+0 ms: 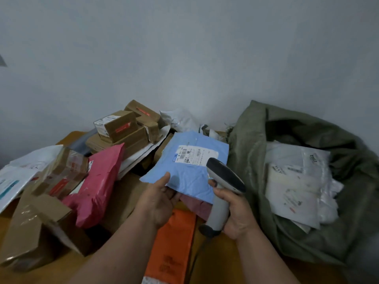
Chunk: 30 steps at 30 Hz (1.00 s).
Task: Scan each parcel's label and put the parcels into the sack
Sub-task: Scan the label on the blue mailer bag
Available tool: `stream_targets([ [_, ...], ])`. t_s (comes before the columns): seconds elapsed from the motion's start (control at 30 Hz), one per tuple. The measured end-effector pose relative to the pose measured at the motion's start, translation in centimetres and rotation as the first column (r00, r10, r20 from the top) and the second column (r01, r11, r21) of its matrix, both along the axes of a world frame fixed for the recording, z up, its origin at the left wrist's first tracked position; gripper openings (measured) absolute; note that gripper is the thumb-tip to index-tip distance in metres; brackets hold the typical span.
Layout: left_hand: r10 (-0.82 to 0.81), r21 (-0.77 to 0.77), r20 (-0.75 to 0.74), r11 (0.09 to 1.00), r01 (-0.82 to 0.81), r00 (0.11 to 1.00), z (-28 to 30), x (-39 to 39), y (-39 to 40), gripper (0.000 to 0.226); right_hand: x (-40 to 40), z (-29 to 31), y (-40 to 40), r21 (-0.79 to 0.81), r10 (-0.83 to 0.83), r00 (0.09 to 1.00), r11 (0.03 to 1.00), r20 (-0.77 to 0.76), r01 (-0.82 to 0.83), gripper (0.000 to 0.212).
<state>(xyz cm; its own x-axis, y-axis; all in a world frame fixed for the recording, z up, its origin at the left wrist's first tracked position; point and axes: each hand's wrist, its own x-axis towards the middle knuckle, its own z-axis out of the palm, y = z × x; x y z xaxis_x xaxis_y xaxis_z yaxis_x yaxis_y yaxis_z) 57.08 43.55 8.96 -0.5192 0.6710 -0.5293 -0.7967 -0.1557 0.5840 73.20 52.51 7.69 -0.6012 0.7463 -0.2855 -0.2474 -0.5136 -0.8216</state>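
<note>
Left hand (162, 199) pinches blue parcel (190, 165) by its near edge, thumb on top, label (195, 155) up. Right hand (235, 210) grips scanner (223, 189), head aimed at label. Scan step, probably. Next: move parcel right into sack (252, 152), already part-full.

The left hand (159, 198) pinches the near edge of a flat blue plastic mailer (187, 177), its white label (195, 156) facing up. The right hand (235, 210) grips a grey handheld barcode scanner (222, 187), its dark head just beside the label. To the right, an open olive-green woven sack (254, 152) holds white parcels (295, 181). To the left lie a pink mailer (98, 185) and brown cardboard boxes (121, 128).
</note>
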Motion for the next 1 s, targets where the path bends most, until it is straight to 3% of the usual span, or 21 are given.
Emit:
stream_targets([
  [0.3,0.130,0.101,-0.314,0.990,-0.103,0.940,3.3,4.1,-0.4,0.044,6.0,2.1,-2.4,0.164,0.078,0.981,0.981,0.178,-0.108,0.029],
  [0.47,0.110,0.078,-0.480,0.994,-0.083,0.871,4.5,3.1,-0.2,0.043,7.6,3.4,-2.0,0.298,-0.078,0.960,0.954,0.267,-0.005,0.042],
  [0.6,0.011,-0.003,-0.633,1.000,-0.017,0.774,4.4,2.2,-0.1,0.038,7.5,4.6,-1.7,0.437,-0.154,0.928,0.899,0.338,-0.010,0.009],
  [0.67,-0.022,-0.045,-0.692,0.999,-0.013,0.721,4.3,1.8,0.0,0.044,7.2,4.8,-1.6,0.504,-0.179,0.910,0.863,0.373,-0.037,0.004],
  [0.8,-0.049,-0.102,-0.744,0.994,-0.041,0.666,4.0,1.1,-0.2,0.059,6.5,5.2,-1.9,0.601,-0.203,0.890,0.794,0.408,-0.095,0.008],
  [1.0,-0.087,-0.148,-0.746,0.988,-0.037,0.661,3.6,0.5,-0.5,0.048,6.1,5.3,-2.2,0.646,-0.225,0.872,0.753,0.434,-0.127,0.005],
])
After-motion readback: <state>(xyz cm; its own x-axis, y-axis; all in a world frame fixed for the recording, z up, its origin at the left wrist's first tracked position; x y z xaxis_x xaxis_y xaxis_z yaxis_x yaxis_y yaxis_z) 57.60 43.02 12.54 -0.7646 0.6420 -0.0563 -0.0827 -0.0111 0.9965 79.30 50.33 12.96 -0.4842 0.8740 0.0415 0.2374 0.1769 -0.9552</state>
